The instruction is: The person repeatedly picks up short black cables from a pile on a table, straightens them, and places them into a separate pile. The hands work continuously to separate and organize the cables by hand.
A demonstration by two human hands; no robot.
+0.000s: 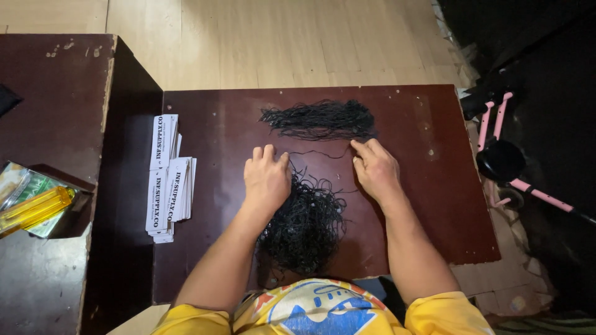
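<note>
On a dark brown table (428,205) lies a tangled heap of black strings (305,223) near the front edge. A neater bundle of black strings (320,119) lies straightened at the back. Between the two, one single black string (316,152) runs across the tabletop. My left hand (266,178) rests palm down on the upper left of the tangled heap, fingers together. My right hand (374,167) pinches the right end of the single string with thumb and forefinger, just below the neat bundle.
A stack of white printed paper tags (166,177) lies at the table's left edge. A second, higher brown surface (43,105) at the left carries a yellow lighter (34,209) on a packet. A pink-framed object (506,158) stands on the floor at the right.
</note>
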